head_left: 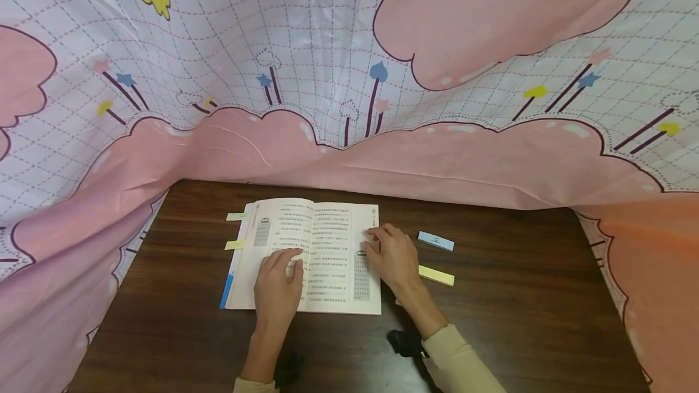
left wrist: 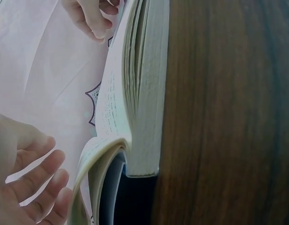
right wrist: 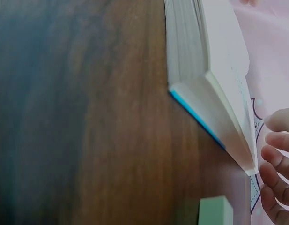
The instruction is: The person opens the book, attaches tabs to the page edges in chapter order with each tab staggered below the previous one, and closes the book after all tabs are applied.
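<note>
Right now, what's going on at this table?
A person's bare left grip is over the left half of an open white-paged book; the right grip is at its right edge. Both look relaxed, apparently pinching nothing. A pale green paper tab and a yellow paper tab stick out left; a blue rectangular pad lies right, on the dark wooden table.

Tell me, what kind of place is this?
Probably a reading or study spot: an open book lies on a dark wooden table, blue and yellow pads sit beside it, and a cloud-patterned cloth hangs behind.
</note>
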`<state>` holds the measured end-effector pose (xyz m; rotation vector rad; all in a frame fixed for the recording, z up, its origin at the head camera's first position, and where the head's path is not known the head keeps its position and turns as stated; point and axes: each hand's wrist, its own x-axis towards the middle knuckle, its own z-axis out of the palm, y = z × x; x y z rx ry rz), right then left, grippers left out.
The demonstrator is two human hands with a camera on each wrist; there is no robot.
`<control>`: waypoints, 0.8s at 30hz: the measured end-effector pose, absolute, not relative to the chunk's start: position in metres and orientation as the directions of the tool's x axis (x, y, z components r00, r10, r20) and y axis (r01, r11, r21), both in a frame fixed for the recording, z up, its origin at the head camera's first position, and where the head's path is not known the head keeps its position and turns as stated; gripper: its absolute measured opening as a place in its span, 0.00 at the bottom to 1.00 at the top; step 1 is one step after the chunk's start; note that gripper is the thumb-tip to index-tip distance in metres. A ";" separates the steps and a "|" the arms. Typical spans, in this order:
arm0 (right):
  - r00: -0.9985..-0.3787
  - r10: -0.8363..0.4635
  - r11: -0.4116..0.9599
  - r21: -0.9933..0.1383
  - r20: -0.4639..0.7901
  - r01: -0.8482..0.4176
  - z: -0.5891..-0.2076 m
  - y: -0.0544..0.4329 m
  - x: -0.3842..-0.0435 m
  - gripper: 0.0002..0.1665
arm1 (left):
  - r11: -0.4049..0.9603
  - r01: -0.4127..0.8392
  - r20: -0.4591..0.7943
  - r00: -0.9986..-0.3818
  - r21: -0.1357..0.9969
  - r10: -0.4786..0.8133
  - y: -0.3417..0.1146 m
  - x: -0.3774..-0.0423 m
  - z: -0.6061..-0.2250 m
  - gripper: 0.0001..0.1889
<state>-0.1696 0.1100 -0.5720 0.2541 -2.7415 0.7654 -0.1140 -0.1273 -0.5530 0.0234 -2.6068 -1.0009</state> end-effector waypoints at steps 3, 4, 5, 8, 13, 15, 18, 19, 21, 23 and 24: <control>-0.944 -0.073 0.836 -0.497 0.321 -0.233 -0.573 0.113 -0.168 0.16 | 0.753 0.115 0.324 -0.936 0.648 -0.136 -0.128 -0.115 -0.554 0.12; -0.947 -0.065 0.833 -0.505 0.314 -0.225 -0.574 0.115 -0.168 0.17 | 0.754 0.113 0.323 -0.936 0.648 -0.138 -0.128 -0.115 -0.554 0.12; -0.951 -0.056 0.832 -0.512 0.304 -0.213 -0.574 0.116 -0.168 0.19 | 0.755 0.109 0.321 -0.937 0.647 -0.139 -0.128 -0.115 -0.554 0.12; -0.967 -0.028 0.819 -0.548 0.254 -0.168 -0.576 0.118 -0.167 0.24 | 0.755 0.091 0.303 -0.942 0.649 -0.147 -0.129 -0.115 -0.554 0.12; -0.983 0.016 0.810 -0.579 0.182 -0.094 -0.579 0.120 -0.163 0.31 | 0.749 0.080 0.288 -0.945 0.658 -0.152 -0.131 -0.114 -0.555 0.13; -0.986 0.025 0.810 -0.581 0.166 -0.078 -0.580 0.120 -0.161 0.31 | 0.746 0.086 0.294 -0.944 0.660 -0.151 -0.132 -0.114 -0.556 0.13; -0.987 0.030 0.808 -0.586 0.158 -0.069 -0.581 0.121 -0.157 0.31 | 0.745 0.087 0.297 -0.942 0.661 -0.153 -0.132 -0.113 -0.557 0.13; -0.987 0.034 0.808 -0.586 0.159 -0.067 -0.581 0.121 -0.157 0.30 | 0.746 0.085 0.295 -0.943 0.661 -0.154 -0.132 -0.113 -0.557 0.13; -0.986 0.039 0.808 -0.585 0.160 -0.063 -0.582 0.120 -0.155 0.30 | 0.750 0.076 0.287 -0.945 0.657 -0.155 -0.131 -0.112 -0.558 0.13; -0.987 0.044 0.804 -0.592 0.157 -0.059 -0.582 0.119 -0.153 0.29 | 0.755 0.068 0.282 -0.946 0.652 -0.159 -0.132 -0.111 -0.558 0.13; -0.987 0.046 0.802 -0.595 0.156 -0.057 -0.582 0.119 -0.152 0.29 | 0.758 0.064 0.283 -0.945 0.649 -0.162 -0.132 -0.111 -0.558 0.13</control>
